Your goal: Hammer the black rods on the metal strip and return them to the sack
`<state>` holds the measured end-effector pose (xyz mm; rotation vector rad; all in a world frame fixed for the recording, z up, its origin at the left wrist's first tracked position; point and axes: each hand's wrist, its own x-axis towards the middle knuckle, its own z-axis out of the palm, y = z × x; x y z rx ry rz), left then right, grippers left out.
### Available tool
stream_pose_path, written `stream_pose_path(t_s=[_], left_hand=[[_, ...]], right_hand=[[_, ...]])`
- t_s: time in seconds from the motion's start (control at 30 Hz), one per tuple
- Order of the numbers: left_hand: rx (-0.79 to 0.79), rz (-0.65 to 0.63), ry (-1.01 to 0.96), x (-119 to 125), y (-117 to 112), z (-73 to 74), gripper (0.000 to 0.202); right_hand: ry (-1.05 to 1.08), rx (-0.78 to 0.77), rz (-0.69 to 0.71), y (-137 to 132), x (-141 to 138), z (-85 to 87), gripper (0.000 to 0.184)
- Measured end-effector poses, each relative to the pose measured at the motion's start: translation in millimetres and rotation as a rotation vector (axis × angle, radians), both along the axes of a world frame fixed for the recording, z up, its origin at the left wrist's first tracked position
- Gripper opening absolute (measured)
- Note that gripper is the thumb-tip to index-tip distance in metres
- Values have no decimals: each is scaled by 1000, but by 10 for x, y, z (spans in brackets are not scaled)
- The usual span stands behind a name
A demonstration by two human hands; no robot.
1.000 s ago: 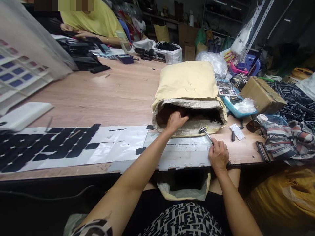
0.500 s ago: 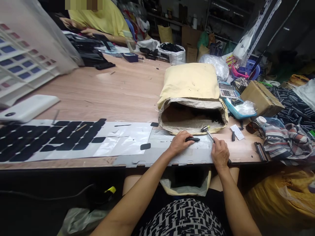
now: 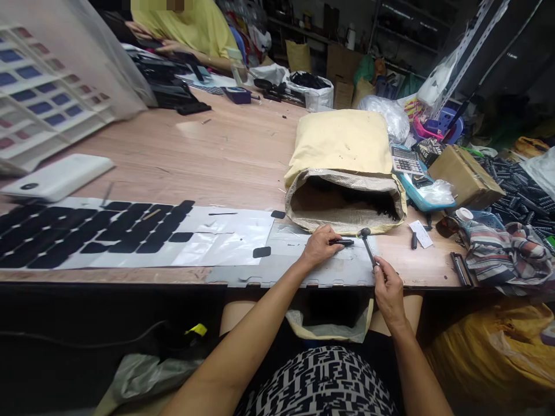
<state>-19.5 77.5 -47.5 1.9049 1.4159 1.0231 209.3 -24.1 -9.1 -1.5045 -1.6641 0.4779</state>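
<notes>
My left hand [image 3: 319,247] rests at the near edge of the table, its fingers closed on a slim black piece [image 3: 344,242] that lies over a clear sheet. What the piece is, I cannot make out. To its right, my right hand [image 3: 389,289] grips a small hammer [image 3: 368,249] by its handle, thumb along the shaft. The dark hammer head points away from me, just right of the black piece's tip. Beneath both hands lies a grey translucent mat [image 3: 281,274]. Right behind them a yellow sack [image 3: 342,138] lies on its side, mouth towards me, with dark pieces inside.
Rows of black rounded patches [image 3: 56,231] lie on a white sheet [image 3: 225,248] at left. A white power bank [image 3: 60,176] and a plastic crate [image 3: 47,92] stand beyond. At right are a calculator [image 3: 406,160], a cardboard box [image 3: 466,176] and a striped cloth [image 3: 498,254]. Across the table sits a person in yellow.
My right hand has turned and its grip on the hammer has loosened into a finger hold; the hammer now stands more in line with my view. My left hand keeps the black piece.
</notes>
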Motion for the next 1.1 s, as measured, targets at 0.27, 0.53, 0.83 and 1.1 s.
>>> stream_pose_path(t_s=[0.27, 0.53, 0.83, 1.1], left_hand=[[-6, -3, -13, 11, 6, -12, 14], [22, -19, 9, 11, 17, -27, 12], [23, -38, 47, 0, 28, -40, 12], [26, -62, -9, -15, 23, -14, 27]], right_hand=[[-179, 104, 72, -29, -89, 96, 34], [-152, 66, 69, 9, -97, 92, 33], [-143, 15, 134, 42, -172, 57, 33], [-499, 124, -163, 473, 65, -6, 33]])
